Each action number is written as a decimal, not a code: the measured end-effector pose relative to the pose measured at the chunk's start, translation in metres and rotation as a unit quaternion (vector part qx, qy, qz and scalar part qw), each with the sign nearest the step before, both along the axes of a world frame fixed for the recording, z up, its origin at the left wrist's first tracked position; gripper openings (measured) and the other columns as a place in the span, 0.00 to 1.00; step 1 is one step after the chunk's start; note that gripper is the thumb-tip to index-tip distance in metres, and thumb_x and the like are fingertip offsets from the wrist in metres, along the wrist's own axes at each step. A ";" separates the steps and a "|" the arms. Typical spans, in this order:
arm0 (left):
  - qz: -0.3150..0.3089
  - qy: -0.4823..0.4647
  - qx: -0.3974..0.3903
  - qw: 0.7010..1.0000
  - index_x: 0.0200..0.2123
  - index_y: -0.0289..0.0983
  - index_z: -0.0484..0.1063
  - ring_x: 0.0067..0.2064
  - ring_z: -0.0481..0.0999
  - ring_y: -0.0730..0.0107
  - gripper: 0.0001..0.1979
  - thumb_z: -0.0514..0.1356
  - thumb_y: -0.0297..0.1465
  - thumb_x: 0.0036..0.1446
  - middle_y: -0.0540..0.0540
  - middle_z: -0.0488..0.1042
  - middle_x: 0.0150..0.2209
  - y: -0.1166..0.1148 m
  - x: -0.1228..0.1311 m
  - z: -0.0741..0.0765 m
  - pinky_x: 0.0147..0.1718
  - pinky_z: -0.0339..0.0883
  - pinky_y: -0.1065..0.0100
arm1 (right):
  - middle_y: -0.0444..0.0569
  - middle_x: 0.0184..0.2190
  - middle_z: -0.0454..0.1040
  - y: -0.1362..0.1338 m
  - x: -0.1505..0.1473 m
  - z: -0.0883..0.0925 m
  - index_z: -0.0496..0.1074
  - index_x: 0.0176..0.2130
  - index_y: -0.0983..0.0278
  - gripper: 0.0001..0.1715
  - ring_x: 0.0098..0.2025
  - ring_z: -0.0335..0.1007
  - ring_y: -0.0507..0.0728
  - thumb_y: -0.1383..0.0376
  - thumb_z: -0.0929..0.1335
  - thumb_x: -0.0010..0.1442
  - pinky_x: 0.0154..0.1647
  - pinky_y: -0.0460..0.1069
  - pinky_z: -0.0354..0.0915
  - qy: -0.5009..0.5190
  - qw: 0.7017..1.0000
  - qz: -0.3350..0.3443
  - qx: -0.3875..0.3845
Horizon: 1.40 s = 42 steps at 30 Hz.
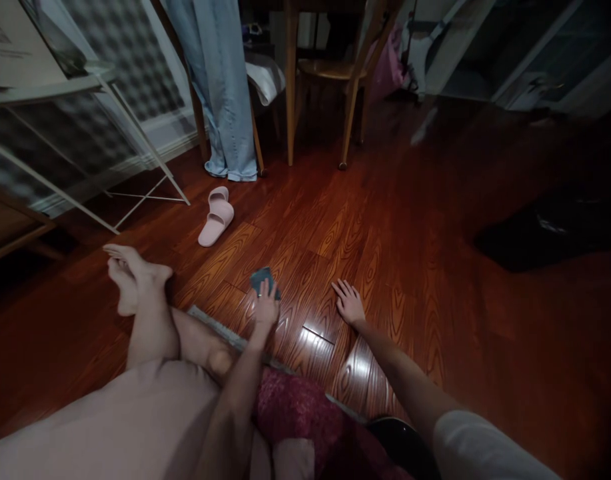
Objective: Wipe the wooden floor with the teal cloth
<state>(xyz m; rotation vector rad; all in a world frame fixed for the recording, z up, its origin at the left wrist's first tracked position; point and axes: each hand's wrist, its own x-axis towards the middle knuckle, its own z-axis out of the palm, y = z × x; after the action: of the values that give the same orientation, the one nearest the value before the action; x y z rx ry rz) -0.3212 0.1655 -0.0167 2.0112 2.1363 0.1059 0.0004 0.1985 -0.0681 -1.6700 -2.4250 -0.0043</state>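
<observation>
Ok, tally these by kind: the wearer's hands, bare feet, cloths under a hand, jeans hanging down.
Hands: 2, left hand and right hand
Bare feet: 2
Teal cloth: 1
Blue jeans: 1 pair
Total: 6, the pair counted once

Here's the cloth (259,276), small and dark blue-green, roughly square, down flat on the wooden floor (330,240)! The left hand (267,308) covers its near part, fingers stretched across the top, so the far-left portion shows best, with a sliver peeking out on the right. Folded or single-layered? Too small to tell. And look at that floor: reddish-brown planks, bold looping grain, thin dark seams, a glossy surface throwing back bright white patches on the near side, just below the gap between the hands. Over on bare boards, well apart from the cloth, sits the right hand (351,308), palm down, fingers spread.
</observation>
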 end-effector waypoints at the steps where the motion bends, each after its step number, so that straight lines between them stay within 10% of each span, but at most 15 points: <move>1: 0.060 0.010 0.007 0.998 0.70 0.37 0.53 0.72 0.42 0.52 0.33 0.53 0.28 0.63 0.36 0.42 0.73 0.001 -0.018 0.001 0.67 0.40 0.46 | 0.49 0.70 0.55 0.000 0.000 -0.001 0.49 0.71 0.56 0.37 0.71 0.46 0.60 0.66 0.57 0.65 0.68 0.60 0.47 0.000 1.000 0.001 0.001; 4: 0.219 0.029 0.018 0.975 0.71 0.33 0.51 0.72 0.44 0.47 0.31 0.50 0.30 0.65 0.31 0.43 0.72 -0.003 -0.048 0.000 0.65 0.44 0.40 | 0.48 0.70 0.55 0.001 0.001 -0.003 0.48 0.71 0.56 0.38 0.71 0.46 0.61 0.66 0.57 0.65 0.68 0.60 0.47 -0.002 1.000 0.003 0.002; 8: 0.231 0.043 0.015 0.972 0.71 0.34 0.49 0.72 0.42 0.45 0.31 0.49 0.29 0.67 0.31 0.43 0.72 -0.010 -0.018 -0.003 0.64 0.44 0.37 | 0.49 0.70 0.55 0.001 0.000 -0.003 0.47 0.72 0.57 0.38 0.71 0.48 0.60 0.66 0.58 0.65 0.67 0.60 0.48 -0.002 1.000 0.001 0.006; 16: -0.232 -0.024 -0.010 0.972 0.70 0.40 0.53 0.72 0.43 0.55 0.30 0.50 0.30 0.67 0.39 0.45 0.72 -0.044 0.125 -0.017 0.67 0.39 0.43 | 0.48 0.71 0.54 0.001 0.001 -0.005 0.46 0.72 0.57 0.39 0.71 0.46 0.61 0.66 0.58 0.64 0.67 0.60 0.49 -0.006 1.000 0.006 0.011; 19: -0.275 -0.038 -0.018 0.960 0.70 0.42 0.55 0.72 0.44 0.58 0.30 0.52 0.29 0.66 0.41 0.45 0.72 -0.043 0.132 -0.015 0.68 0.39 0.45 | 0.48 0.71 0.53 0.002 0.002 -0.005 0.45 0.72 0.56 0.41 0.71 0.46 0.61 0.67 0.58 0.63 0.67 0.60 0.49 -0.007 1.000 0.009 0.012; 22: -0.205 -0.034 -0.012 0.978 0.70 0.43 0.55 0.72 0.45 0.58 0.30 0.53 0.30 0.65 0.41 0.45 0.72 -0.025 0.096 -0.006 0.68 0.38 0.46 | 0.48 0.71 0.53 0.002 0.002 -0.005 0.44 0.72 0.56 0.41 0.71 0.47 0.61 0.67 0.59 0.63 0.67 0.61 0.49 -0.009 1.000 0.006 0.011; 28: 0.140 0.011 0.014 0.990 0.71 0.36 0.52 0.72 0.43 0.51 0.31 0.51 0.29 0.65 0.35 0.42 0.73 -0.004 -0.017 0.000 0.66 0.42 0.43 | 0.49 0.70 0.55 0.001 0.000 -0.001 0.48 0.71 0.56 0.39 0.71 0.47 0.61 0.66 0.58 0.64 0.67 0.60 0.49 -0.009 1.000 0.000 0.002; 33: 0.270 0.031 0.037 0.962 0.71 0.33 0.51 0.72 0.43 0.47 0.30 0.49 0.30 0.68 0.30 0.44 0.72 -0.012 -0.030 -0.005 0.65 0.42 0.39 | 0.49 0.70 0.55 0.001 -0.002 0.001 0.50 0.71 0.57 0.37 0.71 0.47 0.60 0.66 0.57 0.65 0.67 0.59 0.48 -0.003 1.000 -0.003 -0.008; 36: 0.182 0.029 0.021 0.983 0.71 0.34 0.49 0.73 0.39 0.47 0.31 0.50 0.30 0.67 0.31 0.43 0.72 -0.014 0.007 -0.007 0.66 0.38 0.39 | 0.49 0.70 0.55 0.000 -0.003 0.002 0.48 0.71 0.57 0.38 0.71 0.46 0.60 0.66 0.57 0.65 0.68 0.60 0.47 0.006 1.000 -0.003 -0.008; 42: -0.195 -0.031 -0.022 0.980 0.71 0.41 0.50 0.73 0.40 0.52 0.33 0.55 0.30 0.65 0.38 0.40 0.73 -0.033 0.103 -0.008 0.67 0.34 0.40 | 0.49 0.70 0.55 0.000 -0.002 0.005 0.50 0.71 0.58 0.36 0.71 0.45 0.60 0.66 0.57 0.65 0.68 0.60 0.48 0.004 1.000 -0.001 -0.008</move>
<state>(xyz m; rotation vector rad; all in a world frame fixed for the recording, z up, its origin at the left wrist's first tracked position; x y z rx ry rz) -0.2185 0.1322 -0.0250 2.3209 1.6540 0.0572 -0.0017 0.1984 -0.0627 -1.6755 -2.4229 0.0216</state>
